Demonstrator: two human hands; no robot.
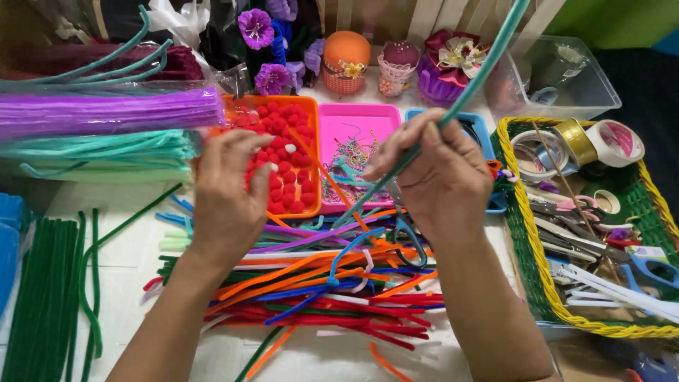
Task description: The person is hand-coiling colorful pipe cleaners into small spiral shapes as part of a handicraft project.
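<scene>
We see the loose pipe-cleaner pile (318,283) below the orange tray (313,152), within reach. Right hand (442,177), right of the tray, pinches a teal pipe cleaner (481,67) angled upward. Left hand (230,191) dips curled fingers into the tray's red pompoms (286,173).

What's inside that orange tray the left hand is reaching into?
The orange tray holds small red pom-poms, with a few white ones among them. The left hand covers the tray's left part, so that part's contents stay hidden.
</scene>
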